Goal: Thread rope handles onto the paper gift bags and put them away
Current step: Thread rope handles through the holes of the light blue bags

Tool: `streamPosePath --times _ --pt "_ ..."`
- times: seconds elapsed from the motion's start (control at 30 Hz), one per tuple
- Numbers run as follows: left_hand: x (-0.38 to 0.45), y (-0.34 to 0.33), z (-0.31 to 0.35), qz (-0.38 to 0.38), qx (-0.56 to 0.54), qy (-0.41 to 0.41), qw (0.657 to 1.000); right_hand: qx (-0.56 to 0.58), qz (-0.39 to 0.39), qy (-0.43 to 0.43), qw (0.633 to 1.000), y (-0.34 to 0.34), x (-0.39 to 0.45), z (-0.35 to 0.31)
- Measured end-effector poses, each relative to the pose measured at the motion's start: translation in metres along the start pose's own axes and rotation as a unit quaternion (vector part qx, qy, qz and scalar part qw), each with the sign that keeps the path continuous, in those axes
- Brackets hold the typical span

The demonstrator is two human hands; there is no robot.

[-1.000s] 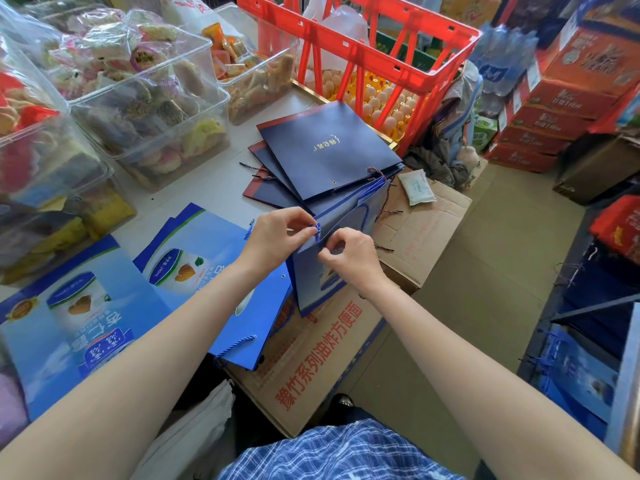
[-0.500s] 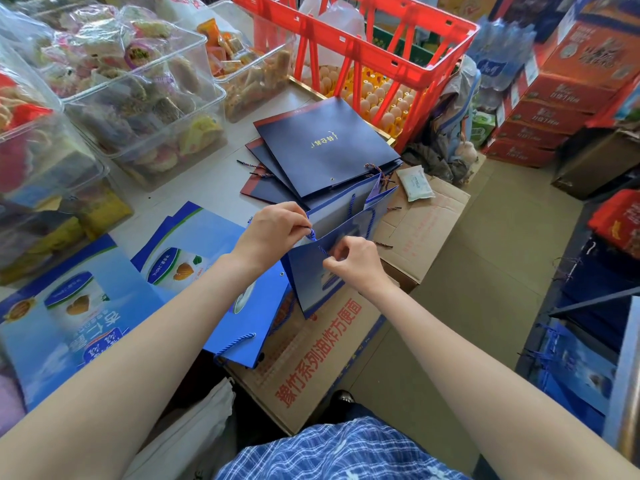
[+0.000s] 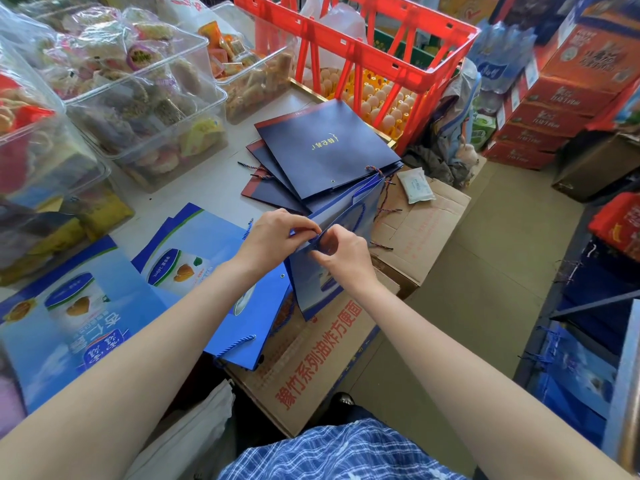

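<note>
Clear bins (image 3: 145, 109) wall the surface's (image 3: 204, 181) left side; a red crate (image 3: 360, 53) blocks the far edge. Flat navy bags (image 3: 322, 150) and blue bags (image 3: 194, 265) cover the middle. Floor (image 3: 467, 306) right lies open.

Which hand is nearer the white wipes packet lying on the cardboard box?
Right. The right hand works at the blue gift bag on the side toward the wipes packet; the left hand pinches the bag's rim on the far side.

Bare forearms (image 3: 145, 344); blue-and-white plaid garment (image 3: 332, 452) at the lap.
</note>
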State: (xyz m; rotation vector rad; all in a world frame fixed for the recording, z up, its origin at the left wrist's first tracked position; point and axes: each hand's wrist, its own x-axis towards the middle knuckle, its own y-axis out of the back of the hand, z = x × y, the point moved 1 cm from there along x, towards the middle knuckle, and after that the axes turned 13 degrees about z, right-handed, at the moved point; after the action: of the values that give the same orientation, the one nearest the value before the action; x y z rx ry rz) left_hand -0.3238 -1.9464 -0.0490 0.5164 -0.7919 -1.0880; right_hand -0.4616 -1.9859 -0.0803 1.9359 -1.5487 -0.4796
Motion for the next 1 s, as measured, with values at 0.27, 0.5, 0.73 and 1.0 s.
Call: streamPosePath --times 0.27,0.5,0.73,1.0 --pt "0.000 0.001 -0.004 -0.038 -0.008 0.001 0.999 0.012 -0.001 -0.017 1.000 0.003 0.000 0.007" --pt "0.001 0.000 -0.003 -0.025 0.069 -0.012 0.997 0.023 -0.025 -0.023 0.999 0.005 -0.007 0.012" --pt "-0.002 -0.003 -0.015 -0.044 0.014 0.024 0.999 -0.003 -0.058 0.007 0.998 0.012 -0.007 0.017" --pt "-0.022 -0.008 -0.017 -0.066 -0.076 0.101 0.990 -0.312 -0.103 0.339 0.881 0.008 0.015 0.001"
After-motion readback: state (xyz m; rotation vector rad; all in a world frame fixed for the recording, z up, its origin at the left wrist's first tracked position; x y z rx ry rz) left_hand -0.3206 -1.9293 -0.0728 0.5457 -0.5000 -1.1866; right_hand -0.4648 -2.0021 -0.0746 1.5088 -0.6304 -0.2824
